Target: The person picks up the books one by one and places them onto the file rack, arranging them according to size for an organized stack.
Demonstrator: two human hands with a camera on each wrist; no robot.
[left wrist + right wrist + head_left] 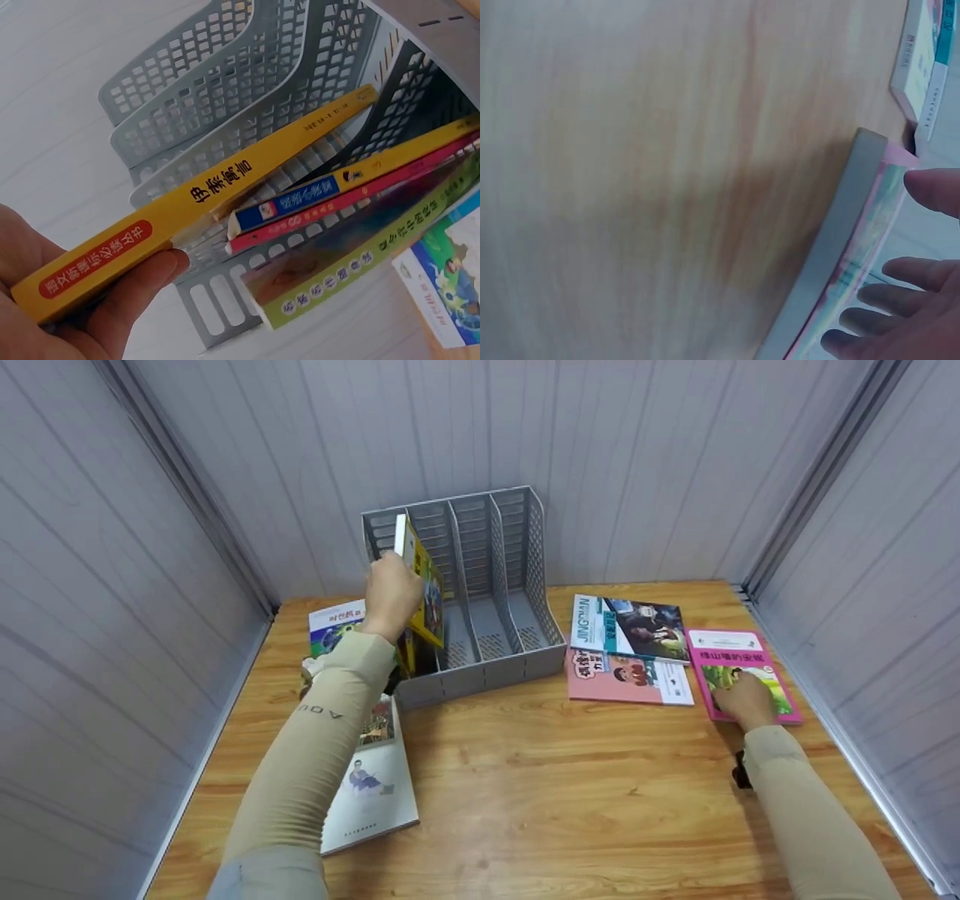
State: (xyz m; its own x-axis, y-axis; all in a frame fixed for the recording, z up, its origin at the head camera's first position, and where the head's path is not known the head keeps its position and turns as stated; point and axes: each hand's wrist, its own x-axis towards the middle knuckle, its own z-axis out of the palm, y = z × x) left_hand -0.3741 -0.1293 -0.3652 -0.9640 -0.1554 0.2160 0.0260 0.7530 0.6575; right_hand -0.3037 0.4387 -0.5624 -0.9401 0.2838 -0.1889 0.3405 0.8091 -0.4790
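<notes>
My left hand (394, 589) grips the upper end of a yellow book (202, 191), thumb on one cover and fingers on the other. Its far end reaches down into the left part of a grey file rack (480, 679), and the book leans there. Beside it in the left wrist view stand a yellow-and-blue book (289, 201), a thin pink-spined book (300, 219) and a green-spined book (360, 262). My right hand (746, 701) is over a pink-bordered book (724, 641) lying on the table, its fingers spread and loosely bent along the cover in the right wrist view.
Left of the rack lie a blue-and-green book (330, 619) and a white book (379, 795), partly behind my left arm. To its right, a dark magazine (637, 626) overlaps a pink booklet (600, 682). Grey panel walls (637, 472) enclose the wooden table (540, 780).
</notes>
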